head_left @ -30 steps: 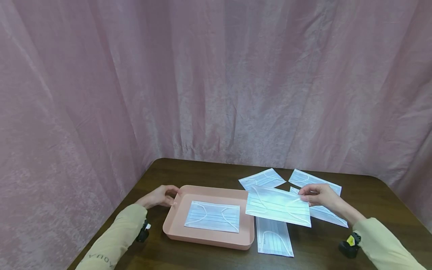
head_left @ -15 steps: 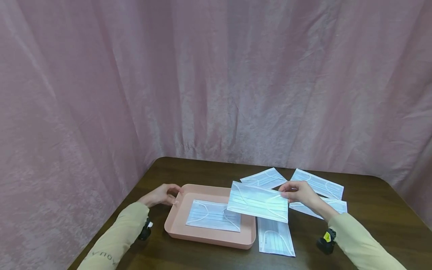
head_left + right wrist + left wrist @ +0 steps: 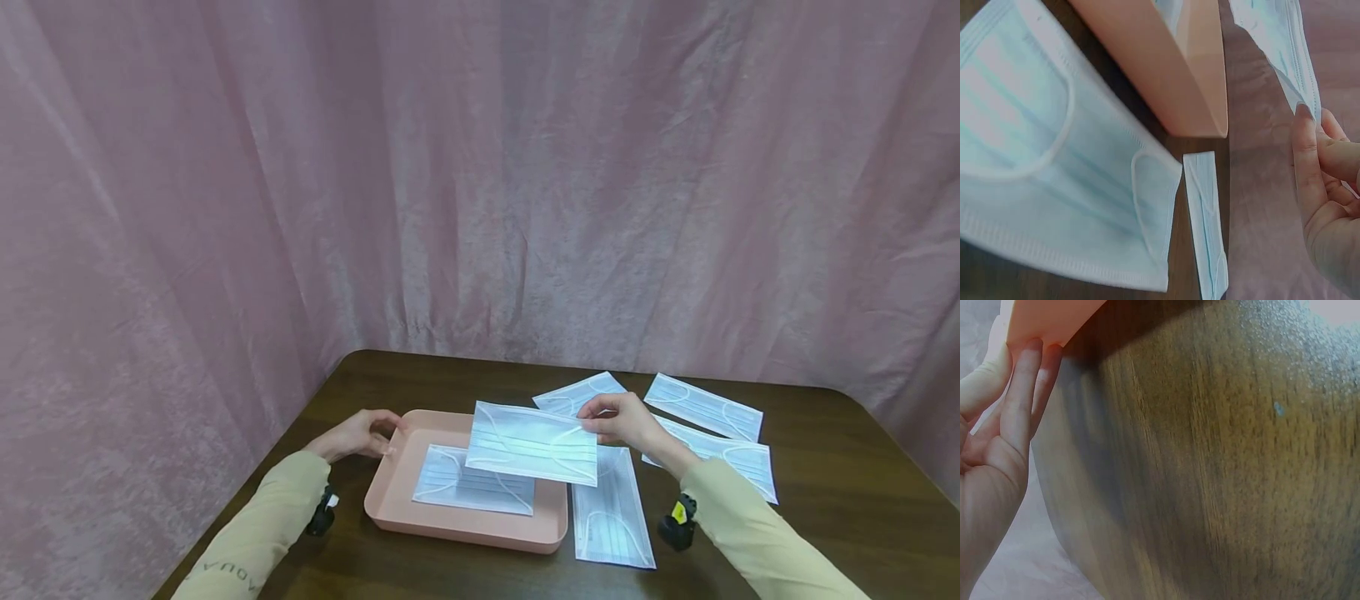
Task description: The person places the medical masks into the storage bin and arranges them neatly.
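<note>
Pinching one face mask [image 3: 532, 442] by its right short end: right hand [image 3: 630, 421], thumb against fingers; the right wrist view confirms the pinch. Held mask is raised, spanning the right part of a pink tray [image 3: 393, 493] and overhanging its right rim, ear loops facing up.

Left hand [image 3: 360, 436] grips the tray's left wall near its far-left corner; thumb at the rim, two fingers against the outer wall in the left wrist view.

Tray sits on the dark wooden worktop [image 3: 825, 467], closer to the worktop's left edge than its right. Inside, a second mask [image 3: 468, 493] lies flat, partly covered from above by the held one.

Just beside the tray's right wall, a lengthwise mask [image 3: 611, 517] points toward the near edge. Close to the far edge, an angled mask [image 3: 577, 393] is partly hidden. Toward the far-right corner, two more masks [image 3: 705, 407] lie slanted; the right forearm crosses in front of the nearer.

Pink curtain [image 3: 480, 183] hangs beyond the far edge.
</note>
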{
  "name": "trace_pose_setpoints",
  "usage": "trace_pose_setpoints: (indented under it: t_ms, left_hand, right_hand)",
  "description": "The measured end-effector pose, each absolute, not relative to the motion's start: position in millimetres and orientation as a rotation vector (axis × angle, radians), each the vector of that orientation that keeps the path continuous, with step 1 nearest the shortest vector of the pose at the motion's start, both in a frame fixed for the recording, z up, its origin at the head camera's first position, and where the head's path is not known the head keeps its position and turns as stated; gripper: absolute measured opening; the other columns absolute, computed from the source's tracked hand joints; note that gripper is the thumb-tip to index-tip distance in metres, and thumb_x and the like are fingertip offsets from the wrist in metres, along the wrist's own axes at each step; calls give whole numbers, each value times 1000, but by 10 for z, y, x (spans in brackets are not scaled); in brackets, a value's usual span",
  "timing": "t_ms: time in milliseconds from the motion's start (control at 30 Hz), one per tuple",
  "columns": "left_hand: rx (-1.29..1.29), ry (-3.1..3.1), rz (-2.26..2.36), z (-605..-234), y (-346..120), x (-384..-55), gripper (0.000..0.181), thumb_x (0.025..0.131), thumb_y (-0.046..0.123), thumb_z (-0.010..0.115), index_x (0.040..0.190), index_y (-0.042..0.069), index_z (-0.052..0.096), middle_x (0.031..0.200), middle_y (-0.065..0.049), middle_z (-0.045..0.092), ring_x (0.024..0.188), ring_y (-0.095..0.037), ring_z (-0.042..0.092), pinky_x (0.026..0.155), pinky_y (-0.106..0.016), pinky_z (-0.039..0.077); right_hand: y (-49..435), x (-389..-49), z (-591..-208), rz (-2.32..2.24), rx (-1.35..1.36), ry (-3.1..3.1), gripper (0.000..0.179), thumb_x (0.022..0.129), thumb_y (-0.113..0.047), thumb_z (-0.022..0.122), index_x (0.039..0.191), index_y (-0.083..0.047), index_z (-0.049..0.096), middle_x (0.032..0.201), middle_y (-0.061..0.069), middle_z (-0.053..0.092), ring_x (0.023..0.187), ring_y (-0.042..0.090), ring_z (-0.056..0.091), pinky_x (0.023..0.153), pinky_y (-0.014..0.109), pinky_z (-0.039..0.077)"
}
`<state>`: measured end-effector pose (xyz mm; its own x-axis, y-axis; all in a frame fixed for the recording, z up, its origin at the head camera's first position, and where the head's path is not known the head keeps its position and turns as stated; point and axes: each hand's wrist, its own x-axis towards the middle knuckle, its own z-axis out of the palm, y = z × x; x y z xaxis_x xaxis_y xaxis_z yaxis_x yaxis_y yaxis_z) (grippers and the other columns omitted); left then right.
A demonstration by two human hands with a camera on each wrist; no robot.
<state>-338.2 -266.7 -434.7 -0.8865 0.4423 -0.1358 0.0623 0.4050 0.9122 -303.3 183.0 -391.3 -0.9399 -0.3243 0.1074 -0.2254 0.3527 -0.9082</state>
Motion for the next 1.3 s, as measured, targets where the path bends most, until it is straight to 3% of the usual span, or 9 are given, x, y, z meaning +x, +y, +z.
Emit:
trace_pose_setpoints:
  t_ms: [467, 733, 1300]
  left_hand:
    - [388, 2329, 1462, -4334, -2679, -3367, 46, 75, -7, 68, 117, -10, 48, 108, -21, 51, 80, -26, 58, 72, -40, 49]
    - [394, 2323, 1467, -4350, -2701, -3393, 47, 75, -6, 69, 117, -9, 48, 106, -19, 52, 81, -26, 58, 71, -40, 50]
    - [377, 2330, 1465, -4323, -2684, -3348, 45, 75, -7, 68, 116, -8, 49, 108, -21, 52, 82, -26, 58, 71, -40, 49]
  right_hand:
    - [1400, -3123, -3953, -1646, -594, 2469, 11, 81, -1, 66, 91, 1, 65, 84, 7, 60, 71, 18, 58, 65, 40, 50]
    - [1218, -3157, -4045, -1628, -645, 2492, 10, 80, 3, 64, 90, 2, 65, 83, 7, 60, 70, 21, 59, 60, 35, 51]
    - [962, -3086, -4181, -1578, -577, 2529, 9, 79, 5, 64, 87, 1, 65, 77, 6, 59, 69, 18, 56, 65, 41, 51]
